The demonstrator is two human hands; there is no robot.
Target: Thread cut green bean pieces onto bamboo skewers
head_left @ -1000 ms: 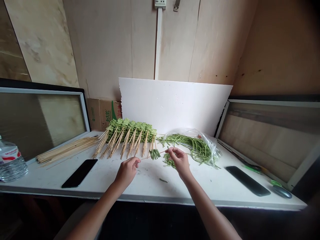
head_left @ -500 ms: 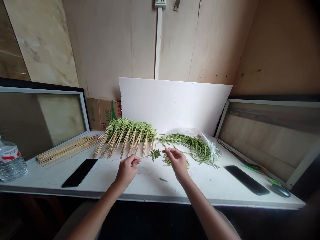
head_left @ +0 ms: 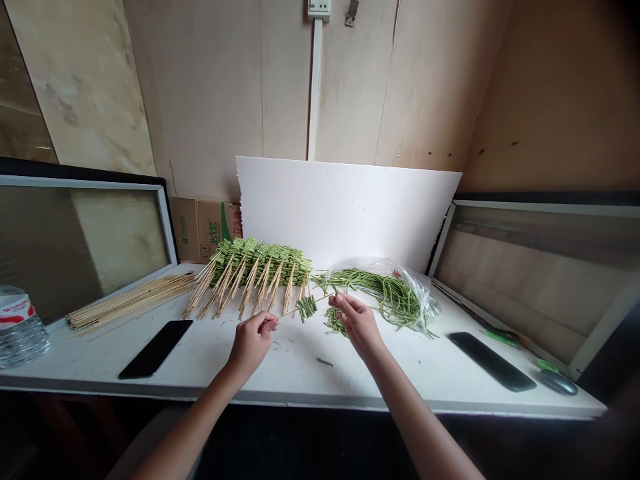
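My left hand [head_left: 253,341] is closed round the blunt end of a thin bamboo skewer [head_left: 287,315]. Several short cut pieces of long green bean [head_left: 307,309] sit threaded side by side along its middle. At the skewer's far tip, my right hand [head_left: 356,321] pinches a short piece of bean [head_left: 336,291] between thumb and fingers. Under and behind that hand lies a small heap of cut bean pieces [head_left: 335,321], partly hidden by it. A single loose piece [head_left: 325,361] rests on the white table [head_left: 300,380] between my forearms.
Loaded bean skewers [head_left: 260,263] are stacked at the back, sticks toward me. Bare skewers [head_left: 130,301] lie left of them. Uncut long beans [head_left: 395,293] spill from a plastic bag. Two phones [head_left: 156,348], a bottle [head_left: 20,328] and a computer mouse [head_left: 559,382] are on the table.
My right hand has shifted slightly from the skewer's tip, with more bare stick showing beyond the threaded pieces. My left hand stays on the skewer. The view has shifted a little.
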